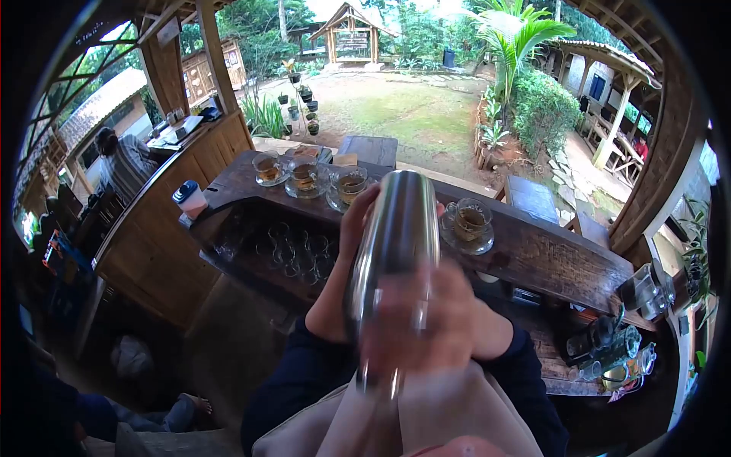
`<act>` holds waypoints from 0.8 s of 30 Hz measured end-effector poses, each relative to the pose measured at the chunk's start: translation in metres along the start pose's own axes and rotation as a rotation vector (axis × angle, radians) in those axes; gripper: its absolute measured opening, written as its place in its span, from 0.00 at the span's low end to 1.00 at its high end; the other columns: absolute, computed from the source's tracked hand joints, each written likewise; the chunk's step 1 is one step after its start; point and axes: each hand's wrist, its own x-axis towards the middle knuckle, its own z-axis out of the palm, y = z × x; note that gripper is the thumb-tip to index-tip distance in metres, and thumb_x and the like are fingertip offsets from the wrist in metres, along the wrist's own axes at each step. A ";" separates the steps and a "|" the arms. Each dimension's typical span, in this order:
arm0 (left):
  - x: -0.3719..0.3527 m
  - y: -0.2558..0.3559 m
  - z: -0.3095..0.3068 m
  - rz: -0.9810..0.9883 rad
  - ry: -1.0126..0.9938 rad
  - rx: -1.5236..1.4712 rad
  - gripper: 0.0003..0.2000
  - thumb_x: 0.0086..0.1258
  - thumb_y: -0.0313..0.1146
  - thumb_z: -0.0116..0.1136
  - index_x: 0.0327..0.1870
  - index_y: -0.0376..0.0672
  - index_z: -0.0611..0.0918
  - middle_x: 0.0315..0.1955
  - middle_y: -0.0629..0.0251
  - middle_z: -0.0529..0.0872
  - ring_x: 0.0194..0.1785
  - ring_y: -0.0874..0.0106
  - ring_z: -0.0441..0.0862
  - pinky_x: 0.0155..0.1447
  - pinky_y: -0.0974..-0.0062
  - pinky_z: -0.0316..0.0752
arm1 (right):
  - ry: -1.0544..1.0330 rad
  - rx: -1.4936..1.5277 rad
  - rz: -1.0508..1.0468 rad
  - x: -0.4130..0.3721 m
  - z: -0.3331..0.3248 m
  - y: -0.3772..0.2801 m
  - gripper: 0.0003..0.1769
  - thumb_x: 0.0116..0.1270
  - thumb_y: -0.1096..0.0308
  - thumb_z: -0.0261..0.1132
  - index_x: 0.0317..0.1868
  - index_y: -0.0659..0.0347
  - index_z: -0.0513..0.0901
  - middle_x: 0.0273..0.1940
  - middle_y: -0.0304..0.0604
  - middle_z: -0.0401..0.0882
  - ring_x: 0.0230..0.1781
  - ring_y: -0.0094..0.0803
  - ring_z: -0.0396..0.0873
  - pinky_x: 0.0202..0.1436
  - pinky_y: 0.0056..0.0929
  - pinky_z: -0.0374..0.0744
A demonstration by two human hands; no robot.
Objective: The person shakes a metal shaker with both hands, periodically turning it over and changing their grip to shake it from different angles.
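Note:
A tall steel shaker (396, 228) is held up in front of me, blurred as if moving. My left hand (354, 221) wraps the far upper side of it, fingers curled around the metal. My right hand (426, 320) grips the near lower end, also blurred. Both arms wear dark sleeves. Behind the shaker, on the dark wooden counter (548, 255), stand several glass cups of tea on saucers: three (307, 177) at the left and one (468, 222) at the right.
A shelf of upturned glasses (293, 251) sits under the counter. A capped white cup (189, 199) stands at the counter's left end. Jars and bottles (620, 335) crowd the right. A seated person (122, 160) is far left. A garden lies beyond.

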 end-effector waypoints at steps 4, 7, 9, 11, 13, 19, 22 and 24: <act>0.013 0.003 -0.011 0.024 -0.497 0.154 0.26 0.66 0.45 0.57 0.62 0.50 0.64 0.64 0.52 0.60 0.49 0.51 0.78 0.49 0.53 0.78 | 0.194 -0.024 -0.373 -0.010 0.008 0.004 0.15 0.53 0.68 0.65 0.44 0.48 0.81 0.45 0.34 0.79 0.49 0.31 0.78 0.57 0.39 0.70; 0.026 0.014 -0.035 -0.291 0.092 0.133 0.19 0.73 0.42 0.40 0.50 0.34 0.75 0.43 0.54 0.81 0.44 0.64 0.82 0.47 0.68 0.80 | 0.049 -0.097 0.469 -0.051 0.018 0.043 0.17 0.53 0.67 0.64 0.46 0.54 0.80 0.44 0.43 0.79 0.52 0.37 0.77 0.51 0.31 0.74; 0.034 -0.005 -0.057 -0.233 0.385 0.077 0.20 0.73 0.42 0.34 0.51 0.37 0.75 0.46 0.56 0.81 0.45 0.63 0.81 0.50 0.66 0.78 | 0.432 0.110 0.716 -0.027 0.029 0.068 0.18 0.51 0.66 0.64 0.44 0.56 0.80 0.45 0.46 0.79 0.51 0.44 0.77 0.51 0.34 0.75; 0.021 -0.006 -0.039 -0.280 0.111 -0.079 0.20 0.72 0.43 0.35 0.52 0.38 0.74 0.48 0.57 0.80 0.49 0.62 0.80 0.53 0.60 0.77 | 0.369 -0.013 0.573 -0.015 0.011 0.042 0.17 0.51 0.65 0.65 0.44 0.56 0.80 0.46 0.46 0.79 0.51 0.43 0.77 0.52 0.36 0.74; 0.014 -0.003 -0.016 -0.436 -0.018 -0.162 0.21 0.71 0.47 0.42 0.54 0.39 0.73 0.50 0.51 0.78 0.53 0.57 0.77 0.56 0.60 0.75 | 0.303 -0.133 0.426 -0.006 0.000 0.016 0.17 0.51 0.65 0.65 0.44 0.56 0.80 0.47 0.45 0.79 0.52 0.42 0.76 0.53 0.38 0.74; 0.008 -0.005 -0.003 -0.070 -0.332 0.207 0.26 0.69 0.50 0.46 0.55 0.34 0.71 0.49 0.49 0.77 0.52 0.54 0.77 0.56 0.58 0.75 | 0.116 -0.036 -0.144 -0.029 0.001 0.014 0.13 0.49 0.67 0.62 0.39 0.54 0.81 0.45 0.40 0.80 0.46 0.32 0.80 0.53 0.40 0.73; 0.010 -0.016 -0.068 -0.195 0.092 -0.107 0.21 0.70 0.44 0.41 0.54 0.36 0.73 0.48 0.52 0.80 0.49 0.61 0.80 0.54 0.61 0.76 | 0.281 0.016 0.557 -0.043 0.024 0.063 0.21 0.47 0.63 0.68 0.44 0.61 0.80 0.45 0.53 0.79 0.48 0.46 0.78 0.49 0.37 0.77; 0.009 -0.019 -0.067 -0.283 0.227 -0.209 0.21 0.71 0.43 0.40 0.55 0.35 0.73 0.48 0.50 0.80 0.48 0.61 0.81 0.53 0.61 0.77 | 0.322 0.025 0.737 -0.033 0.016 0.056 0.24 0.48 0.59 0.70 0.45 0.63 0.78 0.48 0.53 0.78 0.50 0.45 0.77 0.56 0.46 0.71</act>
